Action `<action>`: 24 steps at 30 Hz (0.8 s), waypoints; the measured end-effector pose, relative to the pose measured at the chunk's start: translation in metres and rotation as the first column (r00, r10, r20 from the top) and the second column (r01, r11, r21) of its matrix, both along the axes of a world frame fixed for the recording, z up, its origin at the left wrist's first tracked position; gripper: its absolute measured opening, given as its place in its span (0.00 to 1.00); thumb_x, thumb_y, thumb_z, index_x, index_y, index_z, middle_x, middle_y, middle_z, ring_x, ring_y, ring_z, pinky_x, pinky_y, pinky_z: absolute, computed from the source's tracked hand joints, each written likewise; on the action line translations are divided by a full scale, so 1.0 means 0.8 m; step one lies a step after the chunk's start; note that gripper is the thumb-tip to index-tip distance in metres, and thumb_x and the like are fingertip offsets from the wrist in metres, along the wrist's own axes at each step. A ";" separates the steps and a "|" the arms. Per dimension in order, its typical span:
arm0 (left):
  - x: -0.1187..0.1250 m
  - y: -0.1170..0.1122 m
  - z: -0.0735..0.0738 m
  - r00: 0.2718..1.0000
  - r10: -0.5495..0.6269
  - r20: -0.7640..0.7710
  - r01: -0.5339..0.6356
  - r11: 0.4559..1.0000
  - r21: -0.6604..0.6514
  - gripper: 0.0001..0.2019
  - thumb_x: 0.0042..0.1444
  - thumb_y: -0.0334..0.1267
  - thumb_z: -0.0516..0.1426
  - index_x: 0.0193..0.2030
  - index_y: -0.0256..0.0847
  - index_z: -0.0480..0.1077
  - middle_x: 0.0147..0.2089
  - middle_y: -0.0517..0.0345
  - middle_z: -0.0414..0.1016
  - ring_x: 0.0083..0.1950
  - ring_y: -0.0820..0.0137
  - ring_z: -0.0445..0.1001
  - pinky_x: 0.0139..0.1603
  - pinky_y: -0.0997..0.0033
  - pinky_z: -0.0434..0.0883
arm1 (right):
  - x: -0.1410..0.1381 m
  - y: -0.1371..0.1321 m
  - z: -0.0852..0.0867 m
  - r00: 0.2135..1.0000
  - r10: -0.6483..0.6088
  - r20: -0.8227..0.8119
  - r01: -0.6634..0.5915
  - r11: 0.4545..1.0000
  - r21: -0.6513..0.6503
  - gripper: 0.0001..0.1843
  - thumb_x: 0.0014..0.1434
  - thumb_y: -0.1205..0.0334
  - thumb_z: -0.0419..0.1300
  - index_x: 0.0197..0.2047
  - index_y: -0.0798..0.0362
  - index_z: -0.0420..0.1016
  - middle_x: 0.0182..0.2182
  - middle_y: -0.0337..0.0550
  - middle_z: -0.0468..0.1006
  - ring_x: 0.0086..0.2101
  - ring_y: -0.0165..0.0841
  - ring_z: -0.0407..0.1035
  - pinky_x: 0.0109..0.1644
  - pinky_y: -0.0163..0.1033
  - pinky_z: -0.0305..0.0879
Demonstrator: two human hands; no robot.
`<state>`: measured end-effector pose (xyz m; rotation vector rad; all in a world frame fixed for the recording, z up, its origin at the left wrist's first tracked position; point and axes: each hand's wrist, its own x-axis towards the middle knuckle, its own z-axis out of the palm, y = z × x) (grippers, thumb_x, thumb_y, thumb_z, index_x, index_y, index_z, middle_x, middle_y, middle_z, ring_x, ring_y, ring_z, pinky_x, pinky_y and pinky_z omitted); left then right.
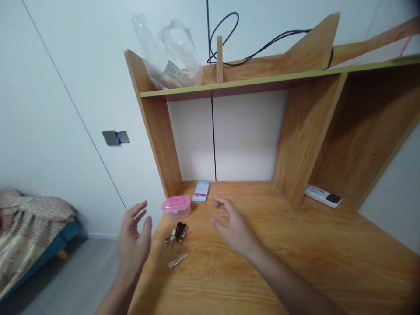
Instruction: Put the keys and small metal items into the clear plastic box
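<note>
Head view: left hand (133,240) and right hand (234,229) are both raised and empty, fingers loose and part-curled, not clenched, no grasp on anything. Left hand sits just off the desk's near-left edge; right hand is over the wood, and contact with the surface looks unlikely but is hard to confirm from this angle. State of play: nothing is picked up, and all small items lie on the desktop. Between the hands, nearer the left, is a key bunch (178,232): dark fobs, brass and silver keys in a tight heap. Just below it lies a slim pale metal clip (177,261), exact type unclear. Beyond the keys is a small translucent plastic box with a glossy pink lid and handle (176,206). Right of the box, near the back panel, lies a flat white card or pack (201,191), its print blurred out. The oak-grain laminate desk (278,271) has a smooth satin finish and carries a hutch with a green-edged shelf (249,84). A crumpled clear plastic bag (170,57) sits on top, and a white power strip (322,195) lies at the right.
</note>
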<state>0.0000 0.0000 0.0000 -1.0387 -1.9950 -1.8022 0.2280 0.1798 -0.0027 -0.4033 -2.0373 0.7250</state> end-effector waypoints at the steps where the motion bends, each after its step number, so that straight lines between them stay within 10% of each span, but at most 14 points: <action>1: -0.011 0.013 -0.015 1.000 -0.018 0.026 0.020 0.998 -0.062 0.25 0.55 0.47 0.58 0.58 0.40 0.65 0.60 0.47 0.67 0.61 0.57 0.67 0.62 0.53 0.66 | -0.022 0.002 -0.008 0.998 0.007 0.060 -0.004 0.999 -0.036 0.29 0.56 0.65 0.62 0.60 0.48 0.63 0.53 0.48 0.70 0.53 0.40 0.68 0.55 0.49 0.69; 6: -0.070 0.069 -0.084 0.985 -0.037 0.167 0.094 0.931 -0.352 0.45 0.44 0.52 0.64 0.65 0.33 0.55 0.62 0.37 0.65 0.63 0.51 0.65 0.62 0.48 0.64 | -0.133 0.021 -0.037 0.977 0.051 0.209 -0.031 0.995 -0.098 0.43 0.48 0.64 0.68 0.66 0.52 0.57 0.63 0.54 0.60 0.63 0.46 0.55 0.67 0.53 0.55; 12: -0.095 0.082 -0.073 0.963 -0.222 0.152 0.268 0.852 -0.450 0.33 0.39 0.53 0.66 0.51 0.36 0.69 0.50 0.46 0.76 0.54 0.54 0.73 0.59 0.54 0.65 | -0.183 0.040 -0.033 0.934 0.205 0.292 -0.215 0.977 -0.001 0.43 0.49 0.63 0.70 0.66 0.46 0.60 0.65 0.50 0.58 0.63 0.46 0.57 0.66 0.51 0.56; 18: -0.062 0.079 -0.034 0.924 -0.318 0.213 0.374 0.867 -0.330 0.26 0.41 0.48 0.67 0.45 0.38 0.69 0.46 0.50 0.78 0.48 0.59 0.76 0.53 0.57 0.71 | -0.138 0.040 -0.001 0.922 0.218 0.320 -0.280 0.947 0.160 0.33 0.53 0.60 0.68 0.61 0.41 0.67 0.62 0.44 0.64 0.59 0.43 0.63 0.64 0.49 0.60; 24: 0.047 0.109 -0.007 0.781 -0.556 0.284 0.621 0.739 -0.262 0.27 0.45 0.42 0.66 0.54 0.40 0.70 0.52 0.50 0.78 0.51 0.59 0.76 0.55 0.59 0.71 | -0.006 0.064 0.025 0.964 0.044 0.262 -0.191 0.799 0.570 0.23 0.60 0.59 0.62 0.59 0.46 0.70 0.60 0.46 0.69 0.62 0.42 0.58 0.64 0.53 0.61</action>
